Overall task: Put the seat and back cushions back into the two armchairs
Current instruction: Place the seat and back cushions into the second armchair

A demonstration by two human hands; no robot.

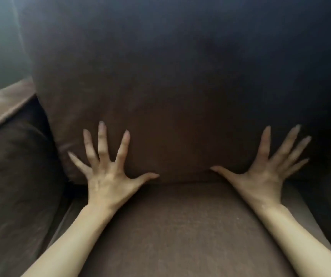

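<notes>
Seat cushion [180, 226], hands [108, 182] pressing back cushion [170, 86]

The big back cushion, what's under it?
The back cushion stands on the seat cushion, with both open hands, left and right, pressing on it. Whatever is behind it is covered.

Bare forearms, sleeveless; hands [108, 176] ringless, long-nailed.

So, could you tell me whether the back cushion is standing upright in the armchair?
Upright: the back cushion stands on the seat cushion, with both open hands, left and right, pressed against it.
</notes>
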